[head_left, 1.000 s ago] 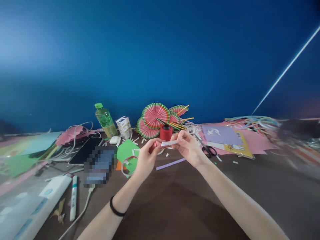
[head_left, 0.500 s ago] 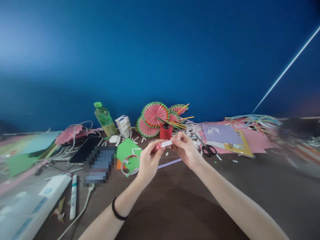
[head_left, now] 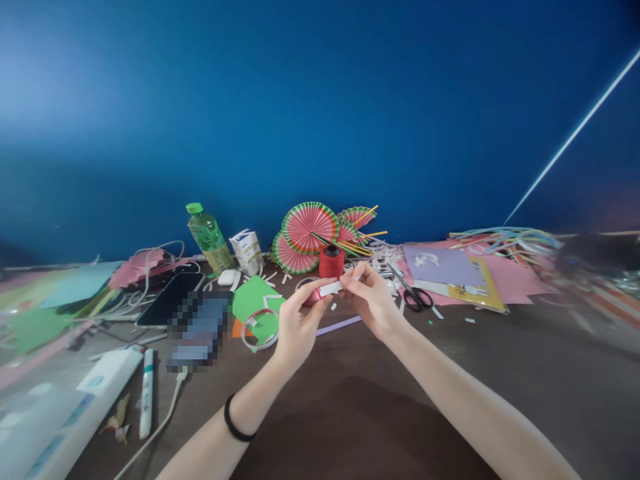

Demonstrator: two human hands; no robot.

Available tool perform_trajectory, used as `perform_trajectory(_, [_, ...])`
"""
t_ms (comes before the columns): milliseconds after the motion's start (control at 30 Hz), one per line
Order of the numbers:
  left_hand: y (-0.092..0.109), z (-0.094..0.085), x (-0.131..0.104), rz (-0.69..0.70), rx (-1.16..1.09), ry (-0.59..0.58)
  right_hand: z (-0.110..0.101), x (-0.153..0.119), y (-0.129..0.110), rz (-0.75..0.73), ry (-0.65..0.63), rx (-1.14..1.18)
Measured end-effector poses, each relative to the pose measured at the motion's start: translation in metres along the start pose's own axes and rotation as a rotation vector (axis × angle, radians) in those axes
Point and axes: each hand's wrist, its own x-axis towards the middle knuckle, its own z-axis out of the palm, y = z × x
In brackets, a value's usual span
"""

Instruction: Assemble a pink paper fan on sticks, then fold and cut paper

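Observation:
My left hand [head_left: 299, 323] is closed in a pinch around a small folded piece of red-pink paper [head_left: 314, 297]. A white strip [head_left: 329, 289] lies along it and reaches to the right. My right hand [head_left: 374, 303] pinches the far end of that strip between thumb and fingers. Both hands are raised over the dark table, close together. Just behind them a red spool of thread [head_left: 331, 264] stands upright. A roll of tape [head_left: 303, 283] shows in part behind my left fingers. Below the hands lies a purple paper strip [head_left: 340, 325].
Pink and green folded paper fans [head_left: 310, 227] lean at the wall. Black-handled scissors [head_left: 418, 299] and purple paper [head_left: 443, 267] lie right. Left are green paper [head_left: 254, 300], a tape roll [head_left: 260, 343], a bottle [head_left: 210, 240], a phone [head_left: 200, 330], a marker [head_left: 147, 393] and a power strip [head_left: 85, 413].
The white strip and my right fingertips have shifted slightly left, and the paper in my left hand is turned a little. A tape roll behind my left fingers shows more now.

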Motion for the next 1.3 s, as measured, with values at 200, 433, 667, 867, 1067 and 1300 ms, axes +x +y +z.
perform_trajectory(200, [-0.0006, -0.001, -0.0004, 0.021, 0.03, 0.007, -0.0007, 0.0002, 0.0014, -0.022, -0.033, 0.021])
perform_trajectory(433, [-0.0021, -0.0007, -0.0007, 0.037, 0.043, 0.003, 0.001, -0.0009, 0.002, -0.03, -0.004, -0.009])
perform_trajectory(667, [-0.0009, 0.0005, -0.0011, 0.058, 0.067, 0.019, 0.0041, -0.003, 0.0024, -0.072, 0.032, -0.057])
perform_trajectory(867, [0.0012, 0.0011, -0.0016, 0.082, 0.092, 0.03, 0.0026, -0.0031, 0.0029, -0.084, 0.034, -0.1])
perform_trajectory(1067, [-0.0013, 0.001, -0.0022, 0.085, 0.082, 0.029, -0.0005, -0.0028, 0.0042, -0.104, 0.01, -0.123])
perform_trajectory(1300, [-0.005, 0.0019, -0.0025, 0.067, 0.003, 0.035, -0.0026, -0.0017, 0.004, -0.099, -0.006, -0.146])
